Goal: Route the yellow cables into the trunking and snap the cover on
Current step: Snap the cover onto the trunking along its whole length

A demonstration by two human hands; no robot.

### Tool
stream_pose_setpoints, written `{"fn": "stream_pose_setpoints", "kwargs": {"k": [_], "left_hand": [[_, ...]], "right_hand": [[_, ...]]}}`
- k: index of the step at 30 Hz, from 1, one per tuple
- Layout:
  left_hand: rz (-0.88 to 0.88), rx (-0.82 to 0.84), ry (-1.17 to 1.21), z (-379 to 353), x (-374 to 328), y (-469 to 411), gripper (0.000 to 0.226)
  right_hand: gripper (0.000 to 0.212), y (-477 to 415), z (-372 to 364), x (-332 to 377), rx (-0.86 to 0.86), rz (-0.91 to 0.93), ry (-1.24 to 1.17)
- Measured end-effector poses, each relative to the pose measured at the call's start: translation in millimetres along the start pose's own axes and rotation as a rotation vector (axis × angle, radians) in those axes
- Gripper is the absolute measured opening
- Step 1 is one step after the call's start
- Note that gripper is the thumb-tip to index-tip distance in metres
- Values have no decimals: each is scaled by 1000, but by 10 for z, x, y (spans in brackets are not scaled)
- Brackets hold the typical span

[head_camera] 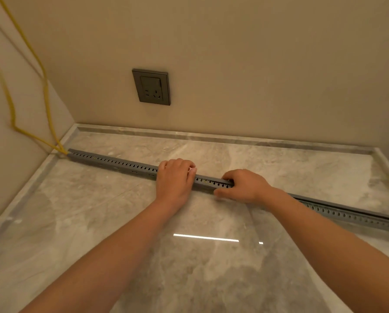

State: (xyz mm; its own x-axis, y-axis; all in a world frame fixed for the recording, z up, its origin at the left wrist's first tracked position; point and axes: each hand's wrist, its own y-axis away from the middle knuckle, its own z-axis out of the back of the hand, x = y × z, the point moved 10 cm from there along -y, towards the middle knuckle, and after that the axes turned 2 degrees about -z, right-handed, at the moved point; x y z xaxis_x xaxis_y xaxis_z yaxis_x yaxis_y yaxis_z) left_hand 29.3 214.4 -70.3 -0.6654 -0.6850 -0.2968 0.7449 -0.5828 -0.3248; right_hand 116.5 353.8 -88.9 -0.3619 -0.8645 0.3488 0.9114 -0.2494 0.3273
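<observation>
Head view showed the left hand [175,179] and right hand [243,187] side by side, both curled over the grey perforated trunking [112,162]. Yellow cables [61,149] entered its end far left of the hands.

marble floor [189,279] | on it: grey trunking [112,162], corner to right

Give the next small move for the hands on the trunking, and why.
Probably slide the right hand a little further right along the trunking and press the cover down there. Toward the yellow cables the cover looks seated; right of the right hand it seems to stand slightly lifted off the slotted wall. The left hand can hold its grip to steady the run.
</observation>
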Motion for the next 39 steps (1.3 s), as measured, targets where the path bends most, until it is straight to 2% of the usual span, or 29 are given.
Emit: {"fn": "stream_pose_setpoints", "kwargs": {"k": [2,4,8,11,13,16,18,21,24,28,32,36,39], "left_hand": [[105,-134,197,185,-10,164,9],[310,-132,505,170,20,353,15],[764,197,1050,-394,-151,710,29],[917,341,1387,-670,-471,759,32],[975,295,1595,-778,-630,735,35],[1062,82,1791,-861,-720,737,33],[1096,-66,1815,-893,-722,749,31],[1106,-242,1698,-892,-725,755,30],[1134,-399,1657,-884,-699,764,24],[1179,-540,1719,-846,-680,768,21],[1155,-479,1784,-886,-811,719,22],[1030,-184,1690,-975,-1170,734,17],[1007,-187,1638,-994,-1222,749,25]], "right_hand": [[27,53,-45,-18,54,-3,-117],[27,102,-76,1,78,6,-182],[17,156,14,68,-12,88,-104],[17,156,156,100,-124,128,-62],[20,130,144,61,-109,136,-104],[30,111,122,-93,-11,141,-219],[32,124,153,-164,64,183,-282],[29,165,226,-182,127,242,-333],[32,143,265,-331,94,168,-362],[35,199,144,-567,210,101,-355],[29,212,193,-538,144,189,-316],[34,149,205,-571,129,233,-244],[36,148,180,-625,188,205,-293]]}}
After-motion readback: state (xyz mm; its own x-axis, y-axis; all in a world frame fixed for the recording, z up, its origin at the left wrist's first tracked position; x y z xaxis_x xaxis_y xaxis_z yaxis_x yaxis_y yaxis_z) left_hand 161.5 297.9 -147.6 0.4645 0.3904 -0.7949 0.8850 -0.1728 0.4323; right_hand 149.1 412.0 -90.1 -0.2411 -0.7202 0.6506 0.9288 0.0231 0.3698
